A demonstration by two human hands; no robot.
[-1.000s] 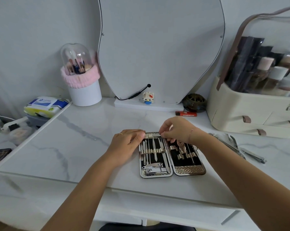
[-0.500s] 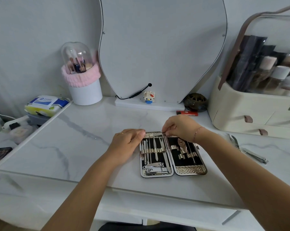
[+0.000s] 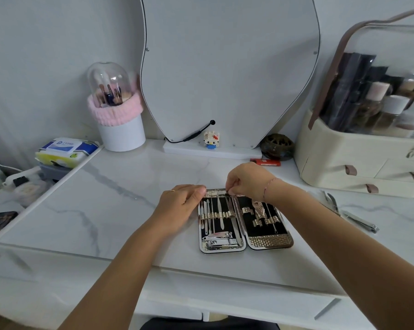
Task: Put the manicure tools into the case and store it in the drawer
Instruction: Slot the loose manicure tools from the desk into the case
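While the case (image 3: 245, 225) is lying open at frame centre on the tabletop (image 3: 110, 206), the right hand (image 3: 247, 179) is pinching a thin tool (image 3: 221, 193) crosswise at its top edge; the left hand (image 3: 182, 203) is bracing the left rim, nothing held.

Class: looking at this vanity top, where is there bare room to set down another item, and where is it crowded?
Bare marble lies left of the left hand, between the open case and the tabletop's left edge, and behind the hands up to the mirror base. Crowded: right of the case, where loose tools lie before the cosmetics organizer.
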